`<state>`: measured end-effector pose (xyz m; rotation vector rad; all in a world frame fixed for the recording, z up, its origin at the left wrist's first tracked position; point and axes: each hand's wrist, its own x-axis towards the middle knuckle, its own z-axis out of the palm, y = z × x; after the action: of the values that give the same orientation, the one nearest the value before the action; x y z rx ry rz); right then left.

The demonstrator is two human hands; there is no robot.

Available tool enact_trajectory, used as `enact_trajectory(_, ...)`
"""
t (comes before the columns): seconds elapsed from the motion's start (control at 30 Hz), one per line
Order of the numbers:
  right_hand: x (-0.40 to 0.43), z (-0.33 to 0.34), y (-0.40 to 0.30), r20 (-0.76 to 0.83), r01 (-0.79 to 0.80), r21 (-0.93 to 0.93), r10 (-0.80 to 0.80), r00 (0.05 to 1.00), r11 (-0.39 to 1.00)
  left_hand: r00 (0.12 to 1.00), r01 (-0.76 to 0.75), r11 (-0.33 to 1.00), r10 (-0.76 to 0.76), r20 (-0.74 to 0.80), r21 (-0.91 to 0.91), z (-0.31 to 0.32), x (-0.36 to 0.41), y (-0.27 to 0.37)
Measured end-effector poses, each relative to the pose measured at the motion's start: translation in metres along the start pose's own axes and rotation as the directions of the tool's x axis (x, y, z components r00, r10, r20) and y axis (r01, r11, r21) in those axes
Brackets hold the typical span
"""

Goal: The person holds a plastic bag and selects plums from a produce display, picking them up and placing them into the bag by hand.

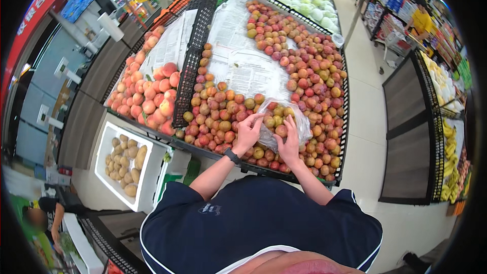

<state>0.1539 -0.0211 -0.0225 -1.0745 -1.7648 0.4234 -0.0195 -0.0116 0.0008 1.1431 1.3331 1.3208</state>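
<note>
A clear plastic bag (304, 126) with several red and yellow-green plums in it rests on the heap of loose plums (215, 120). At the bag's left edge, my left hand (248, 132), with a dark band on the wrist, has its thumb and forefinger close together on the plastic. My right hand (290, 145) is at the bag's mouth, thumb and fingers around a reddish plum (281, 131). Fingers and crumpled plastic partly hide the fruit in the bag.
Peaches (152, 93) fill the bin to the left, behind a black mesh divider (194, 51). Newspaper (251, 70) lines the plum bin. A white foam box (146, 171) of potatoes stands at lower left. Across the right aisle are bananas (450, 160); a person (420, 21) is near a cart.
</note>
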Motion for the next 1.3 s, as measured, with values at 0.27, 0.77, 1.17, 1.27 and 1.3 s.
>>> enact_trajectory(0.27,-0.002,0.000,0.011,-0.083,-0.025,0.064,0.030,0.996,0.998,0.988,-0.140,0.990,0.138,-0.072,-0.024,0.015,0.006,-0.009)
enact_trajectory(0.77,0.003,-0.021,0.008,-0.063,0.152,-0.041,-0.155,0.986,0.987,0.989,0.104,0.922,-0.136,-0.062,-0.373,0.022,0.001,0.021)
enact_trajectory(1.17,-0.001,-0.032,0.001,0.088,0.225,0.059,-0.230,0.969,0.972,0.993,0.095,0.932,-0.113,-0.031,-0.349,0.010,-0.007,0.004)
enact_trajectory(1.27,0.000,-0.035,0.001,0.108,0.202,0.061,-0.208,0.972,0.977,0.997,0.072,0.947,-0.077,-0.003,-0.313,0.009,-0.008,0.003)
enact_trajectory(1.3,0.000,-0.037,0.003,0.105,0.199,0.086,-0.208,0.972,0.976,0.997,0.069,0.947,-0.074,-0.003,-0.314,0.010,-0.006,0.006)
